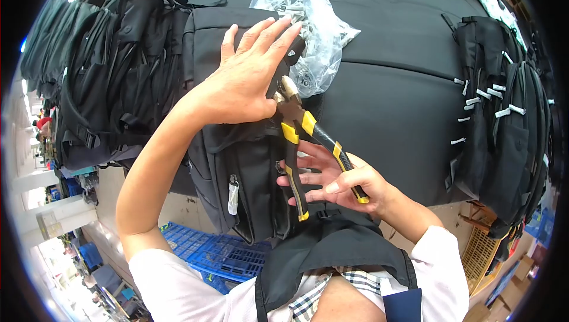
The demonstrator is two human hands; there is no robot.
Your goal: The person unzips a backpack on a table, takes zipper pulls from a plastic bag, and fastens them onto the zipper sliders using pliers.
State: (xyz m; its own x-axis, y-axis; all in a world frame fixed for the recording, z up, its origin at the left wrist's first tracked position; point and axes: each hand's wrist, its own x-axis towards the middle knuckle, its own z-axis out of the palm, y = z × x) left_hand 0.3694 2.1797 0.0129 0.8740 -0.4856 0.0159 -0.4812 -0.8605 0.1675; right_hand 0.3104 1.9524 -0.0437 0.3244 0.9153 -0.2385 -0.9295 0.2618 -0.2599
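Note:
A black backpack (216, 162) lies in front of me, with a zipper running along its side and a white-wrapped zipper pull (233, 196) hanging from it. My left hand (252, 73) rests over its upper part, fingers stretched out and spread, the thumb close to the pliers' head. In my right hand (349, 182) is a pair of pliers (291, 111) with black and yellow handles. The handles stand apart, and the jaws point up at the backpack's edge beside my left thumb. Whatever lies between the jaws is too small to make out.
Just beyond the backpack is a clear plastic bag (320, 49) of small metallic-looking parts. Stacked black backpacks (142, 43) stand at the left; more backpacks (504, 108) with white-wrapped pulls are at the right. A blue plastic crate (213, 251) sits below, a yellow crate (479, 257) at lower right.

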